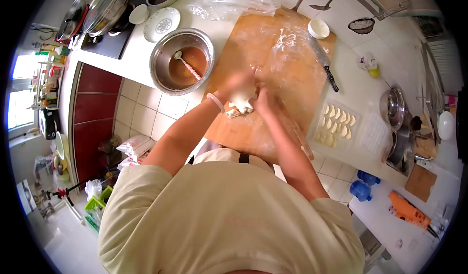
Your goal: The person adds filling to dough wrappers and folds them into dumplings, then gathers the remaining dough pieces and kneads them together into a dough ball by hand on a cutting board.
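Observation:
White dough (241, 98) lies in a soft, uneven mass on the floury wooden board (234, 130), near its left edge. My left hand (236, 84), blurred by motion, is over the upper left of the dough, a pale bracelet on its wrist. Against the dough's right side is my right hand (263, 101), its fingers partly blurred. A rolling pin (297, 135) seems to lie under my right forearm. A small lump of dough (232, 113) sits at the lower left of the mass.
Left of the board stands a metal bowl (158, 62) of brown liquid with a spoon. A knife (321, 57) and a white bowl (318, 29) are at the board's upper right. Dumplings lie on a tray (358, 109) to the right. Plastic film (219, 3) is behind.

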Demonstrator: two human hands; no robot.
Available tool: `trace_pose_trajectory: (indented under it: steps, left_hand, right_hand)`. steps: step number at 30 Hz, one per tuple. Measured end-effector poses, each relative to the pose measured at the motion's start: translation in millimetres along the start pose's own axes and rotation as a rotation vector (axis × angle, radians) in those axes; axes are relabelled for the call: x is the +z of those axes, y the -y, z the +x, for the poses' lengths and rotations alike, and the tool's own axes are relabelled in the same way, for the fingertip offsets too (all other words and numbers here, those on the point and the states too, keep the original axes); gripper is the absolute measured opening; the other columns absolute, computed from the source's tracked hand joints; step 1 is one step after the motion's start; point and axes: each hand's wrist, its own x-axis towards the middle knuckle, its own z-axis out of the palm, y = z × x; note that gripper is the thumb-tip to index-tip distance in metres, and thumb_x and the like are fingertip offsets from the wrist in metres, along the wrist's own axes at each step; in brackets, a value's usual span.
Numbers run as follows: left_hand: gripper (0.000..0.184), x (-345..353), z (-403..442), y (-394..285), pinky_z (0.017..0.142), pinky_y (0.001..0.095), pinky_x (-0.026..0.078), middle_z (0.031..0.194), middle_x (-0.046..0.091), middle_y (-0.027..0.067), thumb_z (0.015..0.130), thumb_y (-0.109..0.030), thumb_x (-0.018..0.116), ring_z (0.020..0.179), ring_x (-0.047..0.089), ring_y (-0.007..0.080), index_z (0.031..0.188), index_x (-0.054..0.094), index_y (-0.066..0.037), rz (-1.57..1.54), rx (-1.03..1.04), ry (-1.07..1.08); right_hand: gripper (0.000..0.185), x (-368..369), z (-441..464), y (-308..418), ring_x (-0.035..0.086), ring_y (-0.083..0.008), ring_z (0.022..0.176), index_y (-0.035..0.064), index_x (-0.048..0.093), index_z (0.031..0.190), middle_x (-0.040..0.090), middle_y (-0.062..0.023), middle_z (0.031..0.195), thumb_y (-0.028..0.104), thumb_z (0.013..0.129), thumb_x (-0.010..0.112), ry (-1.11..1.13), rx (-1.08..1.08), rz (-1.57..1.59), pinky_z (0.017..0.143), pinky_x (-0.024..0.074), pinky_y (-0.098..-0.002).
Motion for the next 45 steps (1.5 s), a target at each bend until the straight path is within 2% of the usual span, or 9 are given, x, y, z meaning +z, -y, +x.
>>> trace_pose_trajectory:
  steps: [6,10,15,19,23,27,31,39,45]
  left_hand:
    - [0.033,23,-80,-14,0.098,0.0417,0.037,0.117,0.062,0.0099,0.094,-0.034,0.051,0.112,0.054,0.0293,0.097,0.073,-0.010,0.552,0.081,-0.354]
    - [0.023,35,-87,32,0.097,0.0456,0.036,0.111,0.060,0.0086,0.085,-0.021,0.058,0.110,0.053,0.0304,0.105,0.068,-0.016,0.704,0.527,-0.594]
    - [0.015,43,-69,23,0.089,0.0448,0.038,0.097,0.058,0.0058,0.081,-0.022,0.060,0.098,0.054,0.0273,0.094,0.067,-0.018,0.932,0.468,-0.574]
    - [0.012,41,-38,6,0.083,0.0447,0.039,0.094,0.060,0.0061,0.082,-0.026,0.060,0.095,0.056,0.0274,0.089,0.065,-0.017,0.925,0.387,-0.508]
    - [0.022,37,-31,1,0.084,0.0453,0.041,0.096,0.063,0.0092,0.083,-0.035,0.061,0.097,0.058,0.0279,0.092,0.067,-0.016,0.883,0.283,-0.425]
    - [0.063,-5,-30,-10,0.086,0.0464,0.046,0.094,0.068,0.0185,0.086,-0.062,0.052,0.096,0.063,0.0362,0.090,0.070,-0.003,0.002,0.002,-0.189]
    - [0.068,-19,-28,-7,0.085,0.0459,0.048,0.092,0.069,0.0226,0.094,-0.058,0.038,0.093,0.064,0.0397,0.091,0.070,0.002,0.274,-0.237,-0.200]
    - [0.008,44,-112,49,0.090,0.0453,0.036,0.097,0.059,0.0060,0.083,-0.020,0.061,0.099,0.051,0.0298,0.089,0.065,-0.015,0.725,0.499,-0.734]
    - [0.013,42,-79,25,0.089,0.0446,0.036,0.098,0.057,0.0054,0.083,-0.019,0.059,0.099,0.050,0.0292,0.094,0.065,-0.015,0.854,0.526,-0.568]
  right_hand:
    - [0.042,52,-58,-12,0.052,-0.0411,0.095,-0.0025,0.045,0.112,0.050,-0.0217,0.105,-0.001,0.074,0.063,-0.276,-0.528,-0.144,0.080,0.0445,-0.0486]
    - [0.040,46,-79,-28,0.053,-0.0398,0.095,-0.0026,0.045,0.111,0.052,-0.0207,0.104,0.000,0.076,0.063,-0.093,-0.407,-0.052,0.080,0.0448,-0.0476]
    - [0.040,33,-48,-69,0.052,-0.0343,0.108,0.0006,0.046,0.116,0.052,-0.0194,0.112,0.005,0.081,0.065,0.035,-0.040,0.114,0.088,0.0452,-0.0428]
    - [0.083,-7,-21,-36,0.042,-0.0327,0.127,0.0010,0.034,0.139,0.042,-0.0233,0.136,0.023,0.072,0.080,0.041,0.040,-0.285,0.103,0.0378,-0.0399]
    - [0.073,-10,18,-24,0.066,-0.0222,0.082,-0.0022,0.047,0.129,0.065,-0.0163,0.101,0.014,0.064,0.076,0.215,0.156,-0.013,0.060,0.0535,-0.0359]
    - [0.066,17,19,-29,0.066,-0.0257,0.086,-0.0006,0.051,0.121,0.065,-0.0173,0.101,0.013,0.062,0.077,0.268,0.136,0.026,0.067,0.0537,-0.0380]
    - [0.043,54,-46,-5,0.061,-0.0412,0.092,0.0015,0.054,0.108,0.062,-0.0201,0.103,0.015,0.071,0.072,0.011,-0.194,-0.315,0.080,0.0501,-0.0437]
    - [0.044,71,-80,-44,0.060,-0.0405,0.089,0.0000,0.048,0.115,0.056,-0.0220,0.109,0.011,0.076,0.066,-0.215,-0.325,-0.155,0.071,0.0515,-0.0476]
    - [0.046,42,-68,-59,0.057,-0.0325,0.076,0.0009,0.045,0.113,0.054,-0.0175,0.092,0.003,0.072,0.066,-0.040,-0.190,0.200,0.063,0.0475,-0.0395]
